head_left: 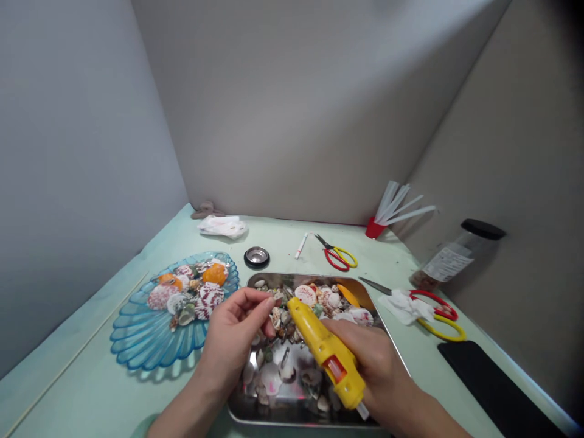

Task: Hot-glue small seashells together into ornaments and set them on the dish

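My right hand (376, 365) grips a yellow hot glue gun (326, 350) over a metal tray (396, 353) full of several small seashells (319, 301). The gun's nozzle points up and left toward my left hand (237, 337). My left hand hovers over the tray's left side with its fingertips pinched on a small pale shell (277, 297) right at the nozzle tip. A blue scalloped glass plate (141, 340) to the left carries larger red, white and orange shells (196, 292).
Behind the tray lie a small metal lid (256, 257), a white pen-like stick (301, 246) and red-and-yellow scissors (337, 255). A red cup of glue sticks (387, 216), a black-lidded jar (456, 255), more scissors with tissue (424, 307) and a black pad (493, 383) are at right.
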{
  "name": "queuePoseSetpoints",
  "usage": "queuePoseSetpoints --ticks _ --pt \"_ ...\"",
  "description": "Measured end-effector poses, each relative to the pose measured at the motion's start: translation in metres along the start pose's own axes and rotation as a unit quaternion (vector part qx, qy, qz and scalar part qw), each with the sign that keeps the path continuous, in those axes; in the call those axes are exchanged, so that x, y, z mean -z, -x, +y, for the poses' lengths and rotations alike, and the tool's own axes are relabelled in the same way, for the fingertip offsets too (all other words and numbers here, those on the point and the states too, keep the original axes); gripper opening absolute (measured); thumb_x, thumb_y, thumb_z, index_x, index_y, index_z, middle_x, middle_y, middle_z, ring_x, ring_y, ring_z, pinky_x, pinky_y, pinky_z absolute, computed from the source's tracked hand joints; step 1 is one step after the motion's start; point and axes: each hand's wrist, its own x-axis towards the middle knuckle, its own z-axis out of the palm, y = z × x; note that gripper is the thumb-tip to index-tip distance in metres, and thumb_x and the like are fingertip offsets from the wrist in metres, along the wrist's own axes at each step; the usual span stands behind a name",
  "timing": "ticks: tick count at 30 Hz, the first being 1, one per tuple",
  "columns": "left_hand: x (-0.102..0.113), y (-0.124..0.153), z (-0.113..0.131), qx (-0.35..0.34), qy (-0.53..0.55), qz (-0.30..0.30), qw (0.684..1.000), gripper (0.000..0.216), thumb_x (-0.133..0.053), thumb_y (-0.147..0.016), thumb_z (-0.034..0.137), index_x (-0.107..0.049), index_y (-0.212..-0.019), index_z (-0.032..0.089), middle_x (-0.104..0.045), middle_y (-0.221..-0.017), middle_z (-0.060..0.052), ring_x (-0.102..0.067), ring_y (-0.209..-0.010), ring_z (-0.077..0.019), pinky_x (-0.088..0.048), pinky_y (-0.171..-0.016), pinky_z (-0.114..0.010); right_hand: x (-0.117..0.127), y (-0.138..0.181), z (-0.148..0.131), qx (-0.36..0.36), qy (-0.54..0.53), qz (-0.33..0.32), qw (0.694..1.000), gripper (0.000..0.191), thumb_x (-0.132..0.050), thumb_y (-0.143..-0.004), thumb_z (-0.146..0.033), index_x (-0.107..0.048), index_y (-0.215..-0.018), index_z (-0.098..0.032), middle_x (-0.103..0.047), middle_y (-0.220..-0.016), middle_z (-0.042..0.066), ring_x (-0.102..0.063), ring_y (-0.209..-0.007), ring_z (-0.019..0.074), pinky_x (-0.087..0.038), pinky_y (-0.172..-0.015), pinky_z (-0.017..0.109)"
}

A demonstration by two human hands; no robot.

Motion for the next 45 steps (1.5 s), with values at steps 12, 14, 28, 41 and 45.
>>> queuePoseSetpoints --ticks 12,14,28,41,45 --pt "0.0 -0.0005 -0.0004 0.008 -0.005 -0.013 1.0 0.016 -0.069 -0.074 0.029 -0.061 -0.077 0.015 -0.059 -0.046 0.005 -0.052 -0.045 -0.0067 -0.039 -0.049 -0.015 -0.0037 0.0045 0.0015 0.035 0.078 -0.018 0.996 0.03 -0.055 -0.078 -0.018 -0.055 -0.107 -0.017 -0.062 -0.072 0.003 -0.057 -0.061 0.0185 -0.038 -0.055 0.029" --pt "-0.0003 0.0001 -0.0002 0.006 -0.003 -0.013 1.0 0.016 -0.069 -0.074 0.028 -0.061 -0.077 0.015 -0.059 -0.046 0.005 -0.052 -0.045 -0.0065 -0.039 -0.049 -0.015 -0.0044 0.0049 0.0025 0.029 0.082 -0.012 0.996 0.03 -0.055 -0.079 -0.018 -0.054 -0.109 -0.017 -0.062 -0.074 0.003 -0.058 -0.063 0.0187 -0.039 -0.057 0.029" --pt "0.0013 -0.0003 -0.0026 0.003 -0.011 -0.012 1.0 0.015 -0.068 -0.075 0.028 -0.061 -0.077 0.015 -0.059 -0.046 0.006 -0.052 -0.045 -0.0057 -0.039 -0.05 -0.014 -0.0073 0.0068 0.0066 0.073 0.171 0.032 0.982 0.03 -0.057 -0.081 -0.023 -0.054 -0.11 -0.015 -0.057 -0.069 0.003 -0.051 -0.057 0.0182 -0.033 -0.052 0.029" --pt "-0.0004 -0.0007 -0.0022 0.003 -0.005 -0.015 1.0 0.015 -0.068 -0.075 0.028 -0.06 -0.078 0.015 -0.059 -0.047 0.005 -0.051 -0.045 -0.0059 -0.038 -0.049 -0.014 -0.0076 0.0078 0.0093 0.068 0.194 0.034 0.978 0.036 -0.055 -0.076 -0.015 -0.056 -0.112 -0.015 -0.058 -0.07 0.003 -0.051 -0.059 0.0176 -0.034 -0.054 0.029" --pt "0.0002 -0.0008 -0.002 0.002 -0.004 -0.01 1.0 0.015 -0.067 -0.076 0.029 -0.06 -0.078 0.015 -0.058 -0.046 0.006 -0.05 -0.045 -0.0055 -0.037 -0.048 -0.014 -0.0072 0.0089 0.0103 0.055 0.203 0.043 0.977 0.039 -0.052 -0.071 -0.01 -0.058 -0.11 -0.015 -0.059 -0.071 0.004 -0.054 -0.062 0.0177 -0.038 -0.056 0.028"
